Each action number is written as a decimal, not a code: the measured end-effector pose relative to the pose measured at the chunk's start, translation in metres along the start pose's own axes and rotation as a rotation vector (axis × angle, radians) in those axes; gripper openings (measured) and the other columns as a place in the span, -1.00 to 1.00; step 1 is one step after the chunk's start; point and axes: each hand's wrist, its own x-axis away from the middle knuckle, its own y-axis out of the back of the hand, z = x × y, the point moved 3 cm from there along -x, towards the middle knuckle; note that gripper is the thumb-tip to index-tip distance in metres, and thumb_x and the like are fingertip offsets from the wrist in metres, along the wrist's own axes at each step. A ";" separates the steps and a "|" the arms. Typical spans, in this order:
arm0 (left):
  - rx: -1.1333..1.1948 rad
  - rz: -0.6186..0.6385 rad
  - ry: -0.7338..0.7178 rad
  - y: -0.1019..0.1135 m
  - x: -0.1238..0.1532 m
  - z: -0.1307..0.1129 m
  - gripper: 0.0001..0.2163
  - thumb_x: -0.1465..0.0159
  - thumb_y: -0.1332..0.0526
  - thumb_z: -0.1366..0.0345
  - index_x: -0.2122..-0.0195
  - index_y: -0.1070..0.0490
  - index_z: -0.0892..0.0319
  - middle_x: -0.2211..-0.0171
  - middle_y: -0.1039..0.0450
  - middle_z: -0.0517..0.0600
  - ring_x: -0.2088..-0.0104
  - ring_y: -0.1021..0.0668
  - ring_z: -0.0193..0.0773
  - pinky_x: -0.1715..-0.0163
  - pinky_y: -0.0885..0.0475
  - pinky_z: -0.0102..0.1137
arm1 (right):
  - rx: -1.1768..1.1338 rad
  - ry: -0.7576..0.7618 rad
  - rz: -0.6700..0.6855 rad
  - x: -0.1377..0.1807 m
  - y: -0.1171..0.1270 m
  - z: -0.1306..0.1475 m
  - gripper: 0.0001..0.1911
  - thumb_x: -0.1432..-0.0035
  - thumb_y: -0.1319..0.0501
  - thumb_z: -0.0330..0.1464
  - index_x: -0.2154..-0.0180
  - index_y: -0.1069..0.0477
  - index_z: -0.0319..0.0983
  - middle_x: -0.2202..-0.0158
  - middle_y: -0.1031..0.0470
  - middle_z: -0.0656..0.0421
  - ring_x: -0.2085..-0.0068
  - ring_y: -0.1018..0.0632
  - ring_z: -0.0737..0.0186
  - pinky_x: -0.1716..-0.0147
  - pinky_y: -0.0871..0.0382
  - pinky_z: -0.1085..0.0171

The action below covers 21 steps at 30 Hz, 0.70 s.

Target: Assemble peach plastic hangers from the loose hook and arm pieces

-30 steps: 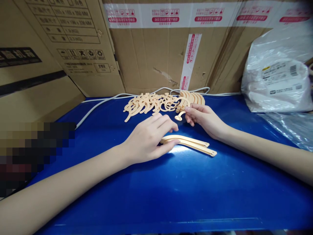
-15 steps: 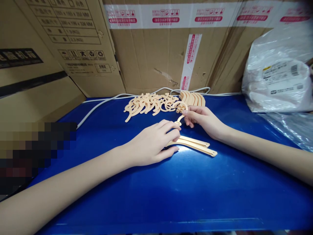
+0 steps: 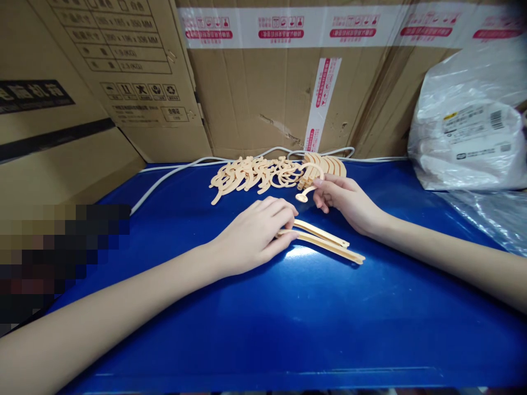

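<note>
My right hand (image 3: 340,200) pinches a cream plastic hanger hook (image 3: 317,167), a curved piece with a flat round end, raised over the table. Below it and to the left, my left hand (image 3: 263,236) is closed on the near end of a long cream hanger arm (image 3: 329,247). A second hanger arm (image 3: 323,233) lies just behind the first, its left end close to my left fingers. Those fingers partly hide the left ends of both arms.
Several hooks lie in a loose pile (image 3: 242,175) at the back of the blue table (image 3: 288,329), beside a stack of curved arms (image 3: 329,163). A white cable (image 3: 173,170) runs behind them. Cardboard boxes (image 3: 255,104) wall the back and left; a plastic-wrapped package (image 3: 469,137) stands right.
My right hand has moved the hook slightly right and up, away from my left hand. My left thumb and fingers have drawn together on the front hanger arm.
</note>
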 end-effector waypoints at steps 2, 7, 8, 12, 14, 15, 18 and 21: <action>0.155 -0.100 0.117 0.004 -0.002 0.005 -0.83 -0.36 -0.06 0.20 0.25 -0.33 0.18 0.23 -0.42 -0.01 0.21 -0.43 -0.25 0.16 -0.32 -0.30 | -0.086 -0.015 -0.054 -0.002 0.003 -0.002 -0.76 -0.17 -0.18 -0.21 0.43 -0.23 -0.21 0.60 -0.37 0.24 0.58 -0.33 0.39 0.58 -0.18 0.36; 0.787 -0.335 0.435 0.008 -0.004 0.029 -0.81 -0.24 -0.22 0.19 0.23 -0.40 0.20 0.27 -0.45 -0.02 0.27 -0.48 -0.32 0.27 -0.38 -0.42 | -0.169 -0.033 -0.093 -0.005 0.006 -0.006 -0.80 -0.20 -0.15 -0.27 0.41 -0.21 -0.21 0.59 -0.35 0.23 0.58 -0.34 0.38 0.62 -0.16 0.38; 0.893 -0.355 0.480 0.008 -0.004 0.033 -0.80 -0.24 -0.22 0.18 0.23 -0.40 0.21 0.25 -0.46 0.00 0.25 -0.48 -0.31 0.26 -0.39 -0.42 | -0.164 -0.034 -0.091 -0.005 0.006 -0.006 -0.80 -0.20 -0.15 -0.27 0.42 -0.21 -0.21 0.58 -0.35 0.22 0.58 -0.34 0.38 0.62 -0.16 0.38; 1.144 -0.407 0.532 0.014 -0.004 0.042 -0.81 -0.29 -0.18 0.18 0.26 -0.38 0.21 0.27 -0.43 0.02 0.26 -0.48 -0.33 0.28 -0.42 -0.45 | -0.134 -0.032 -0.082 -0.004 0.005 -0.006 -0.75 -0.19 -0.17 -0.23 0.43 -0.20 -0.21 0.58 -0.36 0.21 0.58 -0.35 0.38 0.61 -0.16 0.37; 1.157 -0.409 0.569 0.017 -0.004 0.043 -0.80 -0.30 -0.17 0.17 0.30 -0.34 0.21 0.37 -0.38 -0.02 0.40 -0.45 -0.39 0.44 -0.39 -0.50 | -0.111 -0.032 -0.078 -0.003 0.004 -0.005 -0.74 -0.18 -0.19 -0.20 0.44 -0.21 -0.21 0.58 -0.36 0.22 0.57 -0.35 0.38 0.60 -0.18 0.37; 1.145 -0.389 0.604 0.017 -0.004 0.044 -0.79 -0.31 -0.15 0.15 0.32 -0.31 0.21 0.44 -0.33 -0.06 0.50 -0.40 -0.43 0.55 -0.33 -0.53 | -0.099 -0.032 -0.078 -0.003 0.004 -0.005 -0.73 -0.18 -0.19 -0.20 0.44 -0.22 -0.21 0.58 -0.36 0.22 0.57 -0.35 0.38 0.60 -0.18 0.37; 0.969 -0.267 0.693 0.014 -0.003 0.048 -0.74 -0.35 -0.04 0.09 0.32 -0.28 0.18 0.62 -0.14 -0.18 0.71 -0.14 -0.49 0.74 -0.04 -0.52 | -0.050 -0.028 -0.064 -0.002 0.003 -0.004 -0.74 -0.19 -0.18 -0.22 0.46 -0.24 -0.22 0.58 -0.37 0.22 0.58 -0.34 0.40 0.59 -0.18 0.37; 0.528 -0.213 0.575 0.014 -0.003 0.051 -0.66 -0.36 0.02 0.06 0.36 -0.36 0.19 0.67 -0.15 -0.17 0.69 -0.21 -0.44 0.66 -0.11 -0.49 | 0.016 -0.015 -0.032 -0.001 0.002 -0.003 -0.73 -0.19 -0.17 -0.24 0.49 -0.28 -0.24 0.57 -0.38 0.22 0.60 -0.33 0.44 0.58 -0.17 0.37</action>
